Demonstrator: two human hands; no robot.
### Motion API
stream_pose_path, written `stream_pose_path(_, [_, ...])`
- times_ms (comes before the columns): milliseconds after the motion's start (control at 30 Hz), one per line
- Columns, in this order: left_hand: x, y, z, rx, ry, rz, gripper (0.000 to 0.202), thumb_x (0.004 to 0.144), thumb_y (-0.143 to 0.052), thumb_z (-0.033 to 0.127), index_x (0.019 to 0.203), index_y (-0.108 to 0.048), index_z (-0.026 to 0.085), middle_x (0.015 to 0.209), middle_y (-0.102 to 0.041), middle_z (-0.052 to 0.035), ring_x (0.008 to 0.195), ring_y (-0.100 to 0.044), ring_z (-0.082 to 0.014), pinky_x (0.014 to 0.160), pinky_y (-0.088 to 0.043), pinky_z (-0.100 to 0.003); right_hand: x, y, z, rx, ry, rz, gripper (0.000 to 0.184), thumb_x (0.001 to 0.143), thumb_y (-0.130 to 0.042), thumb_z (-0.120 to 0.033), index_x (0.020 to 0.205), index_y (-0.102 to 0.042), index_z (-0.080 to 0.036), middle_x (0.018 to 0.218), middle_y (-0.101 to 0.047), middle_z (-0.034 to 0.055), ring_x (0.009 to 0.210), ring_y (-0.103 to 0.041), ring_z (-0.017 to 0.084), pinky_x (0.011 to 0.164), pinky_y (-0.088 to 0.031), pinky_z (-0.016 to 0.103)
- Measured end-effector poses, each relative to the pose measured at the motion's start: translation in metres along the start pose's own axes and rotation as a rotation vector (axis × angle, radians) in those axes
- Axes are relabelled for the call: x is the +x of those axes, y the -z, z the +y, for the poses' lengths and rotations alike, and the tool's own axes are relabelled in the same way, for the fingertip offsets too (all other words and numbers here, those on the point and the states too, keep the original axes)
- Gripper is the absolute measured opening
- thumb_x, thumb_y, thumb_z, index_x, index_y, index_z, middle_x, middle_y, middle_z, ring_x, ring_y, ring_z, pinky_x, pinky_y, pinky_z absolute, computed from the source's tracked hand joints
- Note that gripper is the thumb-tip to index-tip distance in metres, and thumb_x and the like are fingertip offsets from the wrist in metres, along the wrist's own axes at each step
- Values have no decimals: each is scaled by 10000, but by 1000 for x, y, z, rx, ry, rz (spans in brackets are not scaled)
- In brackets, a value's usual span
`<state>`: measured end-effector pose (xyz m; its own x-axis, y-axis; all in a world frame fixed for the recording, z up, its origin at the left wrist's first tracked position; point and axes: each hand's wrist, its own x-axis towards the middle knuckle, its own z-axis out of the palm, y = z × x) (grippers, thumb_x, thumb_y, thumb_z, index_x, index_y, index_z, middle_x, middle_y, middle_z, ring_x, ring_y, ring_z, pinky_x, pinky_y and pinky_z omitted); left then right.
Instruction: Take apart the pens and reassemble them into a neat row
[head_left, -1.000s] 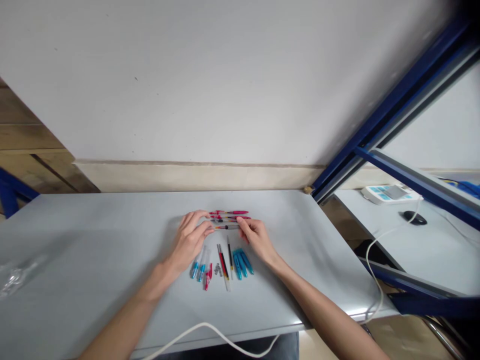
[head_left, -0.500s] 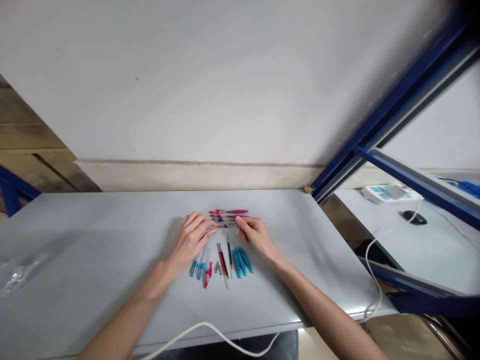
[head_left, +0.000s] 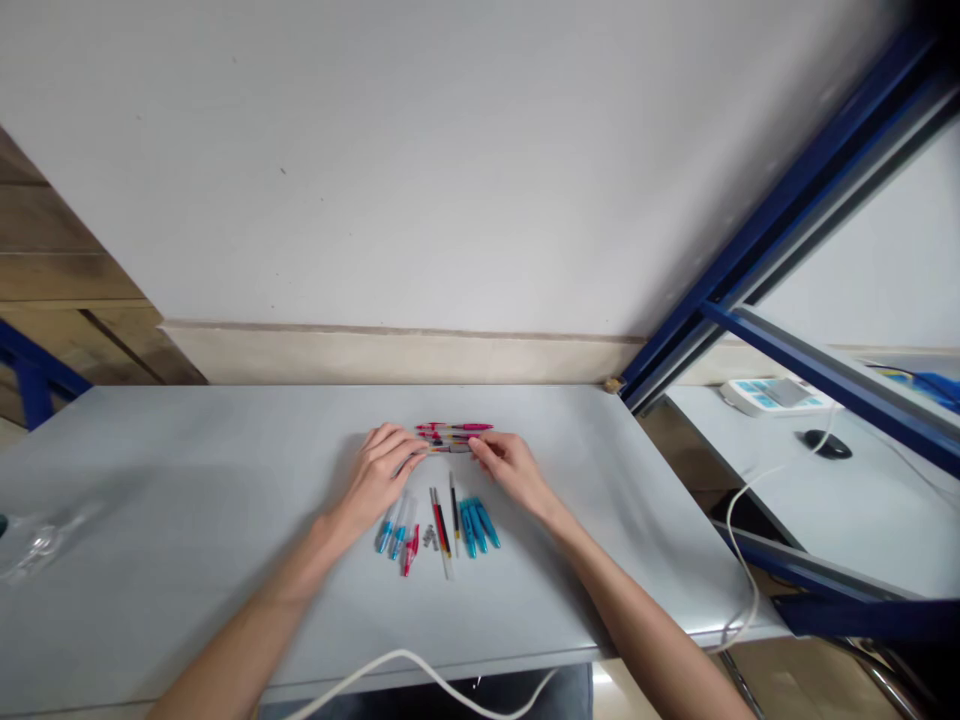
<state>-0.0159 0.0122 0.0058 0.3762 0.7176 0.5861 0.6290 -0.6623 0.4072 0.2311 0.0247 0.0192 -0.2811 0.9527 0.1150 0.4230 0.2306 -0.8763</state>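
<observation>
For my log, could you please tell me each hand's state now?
Left hand: closed on one end of the pen.
Right hand: closed on its other end.

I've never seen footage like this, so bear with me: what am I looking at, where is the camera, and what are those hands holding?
There is no machine here: a person works with bare hands, and the one camera sits on their head, looking down. The left hand and right hand pinch the ends of a pen, beside a row of pink pens on a grey table. Nearer the person lie blue pen parts, thin refills and a white cable.
</observation>
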Motion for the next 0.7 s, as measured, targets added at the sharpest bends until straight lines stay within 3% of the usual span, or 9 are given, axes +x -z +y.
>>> stream_pose_path(133, [-2,-5,-6,9,53,-51,209,1014,-514,220,1138,-681,219,1090,-711,-50,1056,-589,-203,933,-455,-378,3,14,7,-257,70,46,242,961,-573,-313,826,-707,-162,827,-608,36,712,-526,158,689,-386,271])
stream_pose_path(300, [-4,-8,-10,-20,51,-70,298,976,-480,137,1199,-658,222,1161,-697,-61,1112,-604,-205,986,-476,-410,5,26,18,-405,15,32,127,891,-624,-153,845,-740,-170,894,-615,52,801,-566,176,755,-390,272])
stream_pose_path(500, [-2,0,-11,-16,89,-68,259,1004,-444,206,1141,-664,204,1071,-694,-70,1031,-633,-204,937,-498,-365,5,31,18,-448,-9,-14,105,881,-656,-200,857,-755,-175,892,-670,58,788,-592,184,746,-394,270])
stream_pose_path(700, [-5,19,-14,43,232,-186,259,1006,-457,299,1126,-674,224,1034,-716,-45,875,-664,-178,803,-472,-273,1,34,6,-552,-36,-20,104,869,-675,-232,945,-734,-193,751,-667,21,697,-571,177,644,-335,260])
